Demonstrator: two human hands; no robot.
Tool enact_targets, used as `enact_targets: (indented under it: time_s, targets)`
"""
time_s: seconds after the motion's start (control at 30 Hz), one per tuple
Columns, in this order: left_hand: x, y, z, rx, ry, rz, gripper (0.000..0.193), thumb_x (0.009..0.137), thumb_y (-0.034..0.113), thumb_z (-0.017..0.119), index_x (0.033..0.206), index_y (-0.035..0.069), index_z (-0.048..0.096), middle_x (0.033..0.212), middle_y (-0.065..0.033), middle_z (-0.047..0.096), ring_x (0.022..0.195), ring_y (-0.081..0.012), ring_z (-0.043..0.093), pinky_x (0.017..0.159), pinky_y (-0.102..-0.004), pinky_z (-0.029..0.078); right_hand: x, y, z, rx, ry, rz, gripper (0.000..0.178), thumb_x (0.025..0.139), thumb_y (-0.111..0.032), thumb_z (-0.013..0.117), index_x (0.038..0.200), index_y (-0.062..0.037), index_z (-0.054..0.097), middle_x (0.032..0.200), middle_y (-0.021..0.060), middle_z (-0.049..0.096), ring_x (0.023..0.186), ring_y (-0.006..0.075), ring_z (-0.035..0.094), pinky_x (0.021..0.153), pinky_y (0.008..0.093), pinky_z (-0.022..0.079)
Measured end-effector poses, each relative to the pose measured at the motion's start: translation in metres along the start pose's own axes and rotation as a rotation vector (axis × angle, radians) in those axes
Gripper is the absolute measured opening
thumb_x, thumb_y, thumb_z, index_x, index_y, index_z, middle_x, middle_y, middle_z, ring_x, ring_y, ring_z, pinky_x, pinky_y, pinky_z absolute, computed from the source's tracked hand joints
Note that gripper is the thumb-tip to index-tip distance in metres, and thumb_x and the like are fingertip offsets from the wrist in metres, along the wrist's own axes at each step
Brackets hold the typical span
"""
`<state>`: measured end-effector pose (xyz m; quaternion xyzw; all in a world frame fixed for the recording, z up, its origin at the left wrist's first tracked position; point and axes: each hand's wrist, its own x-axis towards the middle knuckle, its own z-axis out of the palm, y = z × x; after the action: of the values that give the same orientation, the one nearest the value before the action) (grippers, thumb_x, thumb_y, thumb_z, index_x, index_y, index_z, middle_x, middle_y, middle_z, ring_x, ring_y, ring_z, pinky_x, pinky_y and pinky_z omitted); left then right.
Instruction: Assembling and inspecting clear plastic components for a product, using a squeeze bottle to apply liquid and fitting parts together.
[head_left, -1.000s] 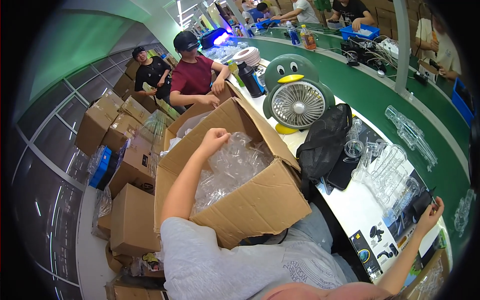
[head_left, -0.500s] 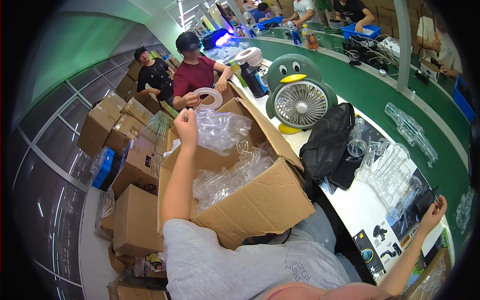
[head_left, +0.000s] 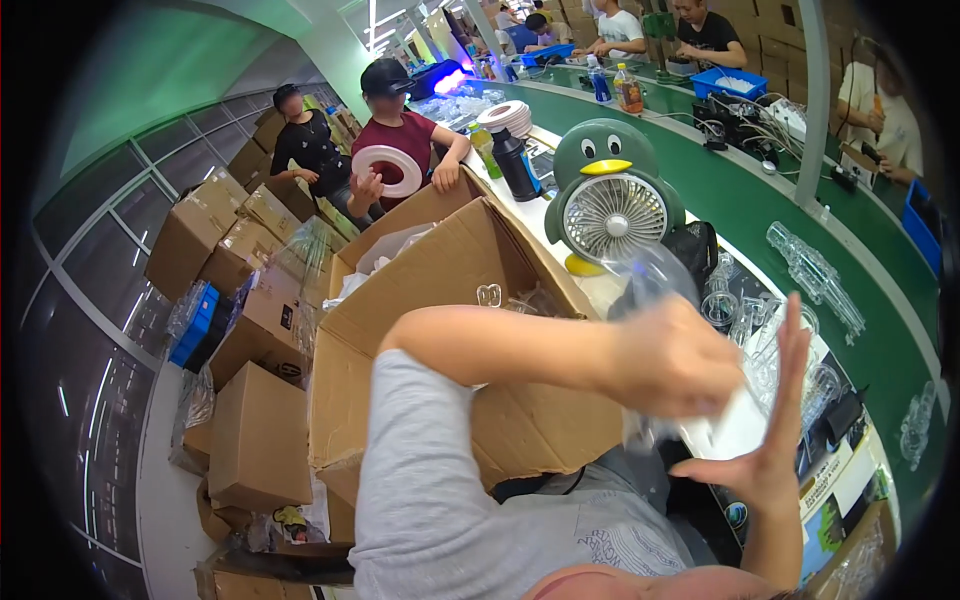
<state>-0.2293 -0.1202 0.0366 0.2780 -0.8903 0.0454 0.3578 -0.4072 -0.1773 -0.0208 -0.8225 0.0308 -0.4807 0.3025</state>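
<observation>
My left arm reaches across the front of the open cardboard box (head_left: pixel 545 420). At its end my left hand (head_left: pixel 680 360), blurred by motion, is closed on a crumpled clear plastic bag (head_left: pixel 655 272), which shows above and below the fist. Just beside it, my right hand (head_left: pixel 765 450) is raised with thumb and fingers spread, holding nothing. Clear plastic parts (head_left: pixel 820 390) lie on the white table (head_left: pixel 555 215) behind my right hand. More clear parts (head_left: pixel 490 295) are inside the box, mostly hidden by my left arm.
A green penguin-shaped fan (head_left: pixel 615 210) stands on the table near a black bottle (head_left: pixel 515 165). A green conveyor (head_left: pixel 720 170) runs behind it, carrying clear parts (head_left: pixel 815 280). Cardboard boxes (head_left: pixel 258 435) are stacked at left. A co-worker in dark red (head_left: pixel 425 145) holds a white ring (head_left: pixel 385 172).
My left hand has swung right from above the box with the plastic bag. My right hand has left the table's right end and come up beside it, fingers spread.
</observation>
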Motion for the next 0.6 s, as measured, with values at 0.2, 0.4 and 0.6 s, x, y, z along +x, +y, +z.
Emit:
enact_targets:
  time_s: [0.2, 0.4, 0.6]
  targets:
    - [0.055, 0.022, 0.053, -0.674, 0.367, 0.043, 0.029, 0.067, -0.005, 0.058, 0.051, 0.004, 0.035, 0.048, -0.0042, 0.038, 0.04, -0.0216, 0.043, 0.037, -0.0322, 0.031, -0.012, 0.002, 0.017, 0.198, 0.07, 0.318, 0.084, 0.075, -0.026, 0.066, 0.14, -0.008, 0.017, 0.127, 0.0178, 0.04, 0.112, 0.0237, 0.045, 0.093, 0.0375, 0.036]
    - [0.028, 0.013, 0.059, -0.695, 0.248, 0.045, 0.03, 0.069, -0.002, 0.059, 0.051, 0.005, 0.036, 0.049, -0.0052, 0.037, 0.041, -0.0241, 0.042, 0.038, -0.0318, 0.031, -0.049, -0.009, 0.001, 0.156, -0.001, 0.588, 0.051, 0.082, -0.023, 0.057, 0.123, -0.0025, 0.035, 0.107, 0.0147, 0.054, 0.099, 0.0203, 0.053, 0.084, 0.0318, 0.043]
    - [0.012, 0.017, 0.06, -0.356, -0.037, 0.295, 0.02, 0.073, 0.01, 0.059, 0.062, 0.005, 0.043, 0.076, -0.0099, 0.048, 0.071, -0.0276, 0.052, 0.064, -0.0412, 0.042, -0.086, -0.011, -0.027, 0.756, 0.447, 0.716, 0.029, 0.078, -0.015, 0.059, 0.101, -0.0027, 0.046, 0.092, 0.0082, 0.056, 0.082, 0.0167, 0.056, 0.072, 0.0264, 0.045]
